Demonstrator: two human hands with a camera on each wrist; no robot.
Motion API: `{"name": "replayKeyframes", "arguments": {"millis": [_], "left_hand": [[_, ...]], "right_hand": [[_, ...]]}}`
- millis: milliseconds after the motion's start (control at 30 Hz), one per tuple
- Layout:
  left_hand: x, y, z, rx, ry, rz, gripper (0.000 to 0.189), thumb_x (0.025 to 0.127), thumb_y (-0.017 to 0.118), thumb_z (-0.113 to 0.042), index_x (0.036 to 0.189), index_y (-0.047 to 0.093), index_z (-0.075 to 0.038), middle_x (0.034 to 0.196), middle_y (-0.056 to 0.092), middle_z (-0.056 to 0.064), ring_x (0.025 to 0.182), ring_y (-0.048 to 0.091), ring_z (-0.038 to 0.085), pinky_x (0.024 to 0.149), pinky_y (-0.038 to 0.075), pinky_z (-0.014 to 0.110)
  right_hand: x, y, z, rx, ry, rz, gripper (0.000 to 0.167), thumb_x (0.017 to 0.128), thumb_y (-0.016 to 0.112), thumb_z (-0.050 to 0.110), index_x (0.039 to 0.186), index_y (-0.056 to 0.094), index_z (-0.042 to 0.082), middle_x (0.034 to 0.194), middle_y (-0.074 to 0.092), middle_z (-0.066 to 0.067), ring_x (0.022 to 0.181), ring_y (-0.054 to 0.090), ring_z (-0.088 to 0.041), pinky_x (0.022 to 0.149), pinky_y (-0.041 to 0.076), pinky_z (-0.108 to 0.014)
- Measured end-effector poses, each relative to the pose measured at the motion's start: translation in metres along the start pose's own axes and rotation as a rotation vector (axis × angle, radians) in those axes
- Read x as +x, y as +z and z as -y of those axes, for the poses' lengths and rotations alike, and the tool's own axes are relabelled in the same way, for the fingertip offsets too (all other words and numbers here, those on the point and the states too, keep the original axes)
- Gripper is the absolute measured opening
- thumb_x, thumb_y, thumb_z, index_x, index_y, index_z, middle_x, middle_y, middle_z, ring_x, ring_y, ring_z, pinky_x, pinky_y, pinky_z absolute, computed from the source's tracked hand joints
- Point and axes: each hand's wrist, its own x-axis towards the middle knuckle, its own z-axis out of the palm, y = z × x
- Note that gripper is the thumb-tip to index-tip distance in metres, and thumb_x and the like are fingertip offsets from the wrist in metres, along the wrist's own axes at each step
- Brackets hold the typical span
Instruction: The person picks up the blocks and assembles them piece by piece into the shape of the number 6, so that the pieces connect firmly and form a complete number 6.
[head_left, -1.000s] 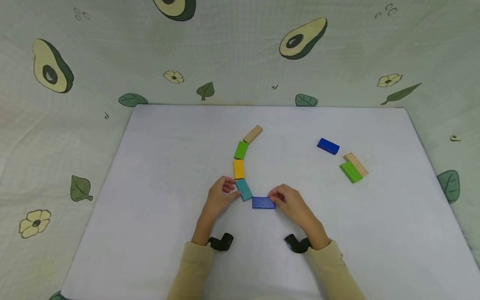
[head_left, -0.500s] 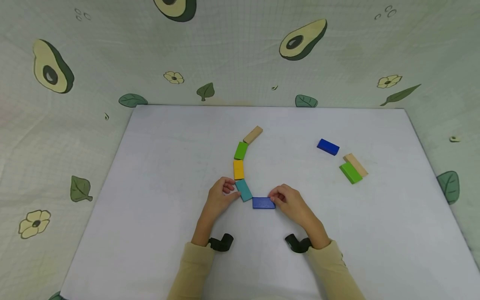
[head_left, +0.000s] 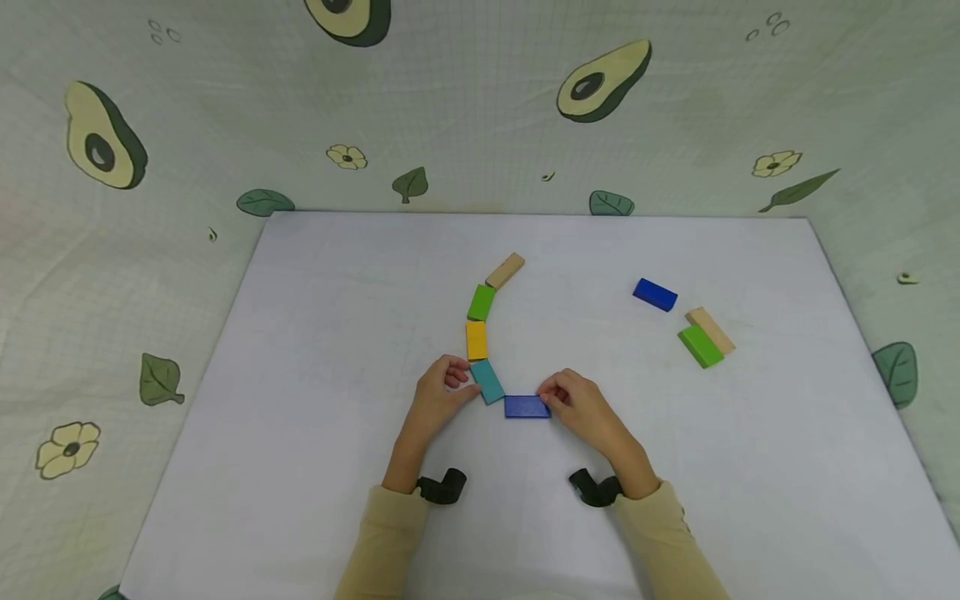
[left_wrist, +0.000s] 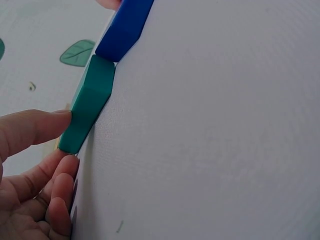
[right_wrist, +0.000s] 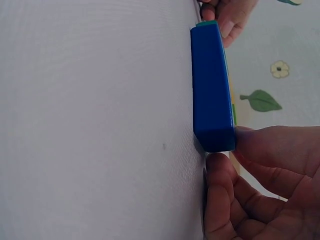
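1. Our left hand (head_left: 441, 387) pinches the teal rectangular block (head_left: 488, 382), thumb against its long side and a finger at its end.
2. Our right hand (head_left: 576, 400) grips the blue rectangular block (head_left: 525, 407) between thumb and finger, at the end facing the right edge.
3. Both blocks lie near the middle of the white counter (head_left: 300, 500), touching at a corner; the blue one runs parallel to the near edge.
4. From the teal one toward the far edge, we see a yellow rectangular block (head_left: 476, 341), a green rectangular block (head_left: 482, 302) and a tan wooden block (head_left: 506, 271), curving end to end.
5. Nearer the right edge, we have a loose dark blue block (head_left: 655, 295) beside a second tan wooden block (head_left: 712, 329) and a second green block (head_left: 701, 346), these two touching.
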Motion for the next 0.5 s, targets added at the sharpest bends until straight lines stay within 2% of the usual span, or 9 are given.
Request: {"name": "replayKeyframes", "arguments": {"millis": [500], "left_hand": [[0.0005,0.0001,0.0010,-0.003,-0.006,0.002,0.033,0.081,0.071,-0.016,0.108,0.056,-0.008,0.093,0.056,0.007,0.087,0.048,0.019,0.079,0.042,0.030]], "right_hand": [[-0.0001,0.0013,0.0013,0.007,0.008,-0.018,0.006,0.087,0.060,0.003,0.092,0.064,0.003,0.086,0.058,-0.006,0.074,0.049,-0.013,0.064,0.043,-0.021]]}}
